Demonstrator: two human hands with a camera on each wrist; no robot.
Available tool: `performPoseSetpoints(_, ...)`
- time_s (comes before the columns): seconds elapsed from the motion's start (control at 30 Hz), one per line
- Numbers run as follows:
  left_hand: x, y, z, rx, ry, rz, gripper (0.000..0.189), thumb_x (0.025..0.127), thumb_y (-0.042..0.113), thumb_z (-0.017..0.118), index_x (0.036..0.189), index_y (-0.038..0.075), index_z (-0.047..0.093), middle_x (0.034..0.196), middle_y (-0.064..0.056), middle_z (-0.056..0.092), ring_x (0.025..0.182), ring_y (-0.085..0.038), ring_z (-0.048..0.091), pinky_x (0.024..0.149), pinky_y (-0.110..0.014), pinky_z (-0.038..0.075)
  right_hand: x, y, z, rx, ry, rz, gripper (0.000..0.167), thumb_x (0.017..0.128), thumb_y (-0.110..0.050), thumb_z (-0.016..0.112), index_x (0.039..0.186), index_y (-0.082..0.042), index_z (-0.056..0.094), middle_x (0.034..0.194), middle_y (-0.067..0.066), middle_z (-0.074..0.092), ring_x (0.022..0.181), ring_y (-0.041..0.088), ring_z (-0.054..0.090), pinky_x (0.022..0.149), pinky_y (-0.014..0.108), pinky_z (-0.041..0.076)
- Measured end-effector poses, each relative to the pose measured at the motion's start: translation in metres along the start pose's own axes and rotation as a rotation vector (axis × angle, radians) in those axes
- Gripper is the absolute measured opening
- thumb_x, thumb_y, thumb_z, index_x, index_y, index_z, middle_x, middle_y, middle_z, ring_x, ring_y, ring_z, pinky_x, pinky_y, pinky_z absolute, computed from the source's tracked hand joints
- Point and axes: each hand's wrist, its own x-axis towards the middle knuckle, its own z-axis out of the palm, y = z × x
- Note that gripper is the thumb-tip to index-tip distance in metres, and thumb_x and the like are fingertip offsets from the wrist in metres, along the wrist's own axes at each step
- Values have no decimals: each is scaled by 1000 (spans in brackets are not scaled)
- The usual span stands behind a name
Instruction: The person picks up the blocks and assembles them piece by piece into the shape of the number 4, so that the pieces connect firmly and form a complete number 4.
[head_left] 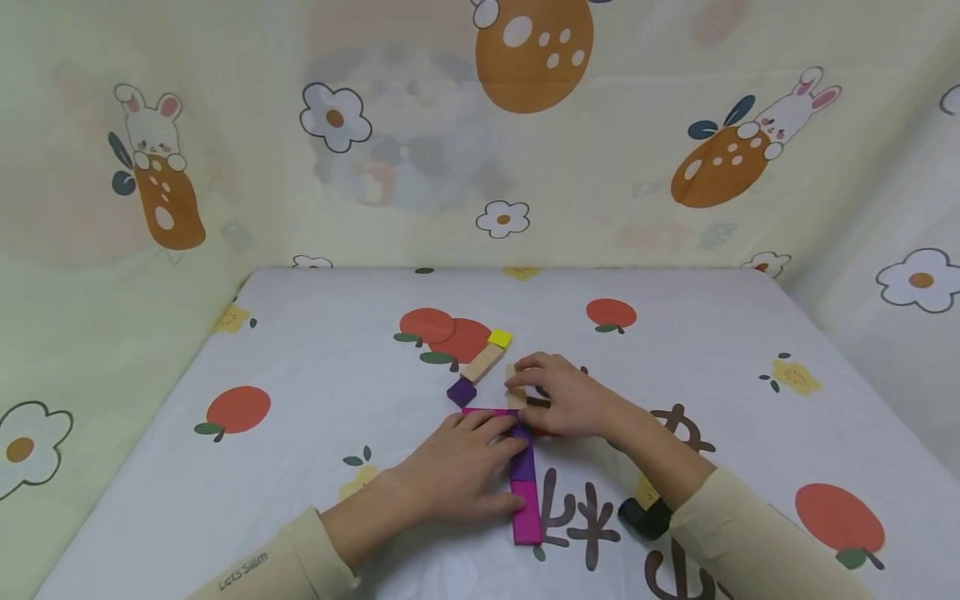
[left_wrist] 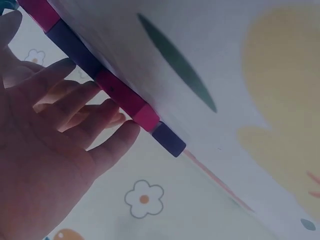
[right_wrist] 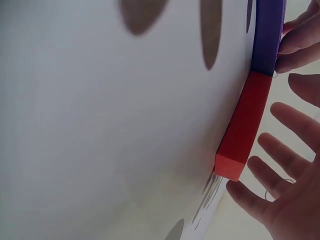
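Observation:
My left hand (head_left: pixel 450 467) lies along the left side of a row of toy blocks, its fingers loosely extended. Its fingertips are at a purple block (head_left: pixel 522 460) and a magenta block (head_left: pixel 527 517) placed end to end. In the left wrist view, magenta block (left_wrist: pixel 127 100) and purple blocks (left_wrist: pixel 75 47) line up beside the fingers. My right hand (head_left: pixel 573 398) reaches over the row's far end with spread fingers, beside a plain wooden block (head_left: pixel 516 397). A red block (right_wrist: pixel 242 125), mostly hidden under that hand in the head view, adjoins a purple one (right_wrist: pixel 268 37).
Beyond the hands, a dark purple block (head_left: pixel 461 392), a plain wooden block (head_left: pixel 482 363) and a yellow block (head_left: pixel 500 338) form a slanting line. A black object (head_left: pixel 645 518) lies by the right sleeve. Fruit-printed cloth (head_left: pixel 315 358) covers the table; patterned curtains (head_left: pixel 420 167) surround it.

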Motion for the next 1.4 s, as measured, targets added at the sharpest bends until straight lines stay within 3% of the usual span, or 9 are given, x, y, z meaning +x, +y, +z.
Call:
performPoseSetpoints(0.43,-1,-7,-2,-3,68,-14,61,100,60,54,145,18,60,152,-4,54,143,-27,47,117,-49,40,-9,-2,2,-5,55,-48,43,93,-24,68,135,-12,69,146,15,57,136,38,52,111,61,44)
performPoseSetpoints(0.8,-3,-20,-11,-11,102,-95,57,97,54,63,144,21,61,153,-6,55,144,-28,47,115,-52,43,-18,-15,3,-44,10,-32,51,93,-26,73,142,-18,63,156,14,49,144,38,45,108,59,49)
performPoseSetpoints(1.1,-2,-33,-16,-44,128,-162,59,95,45,70,146,19,59,153,-8,54,143,-31,48,114,-56,43,-26,-24,9,-112,-44,-46,58,91,-33,76,146,-23,60,163,12,42,151,38,38,112,61,44)
performPoseSetpoints(1.4,0,-52,-15,-55,147,-257,49,96,39,68,140,18,62,149,-9,57,133,-31,57,103,-54,51,-34,-27,14,-158,-56,-102,64,89,-39,78,147,-22,59,161,17,42,149,40,40,114,60,42)
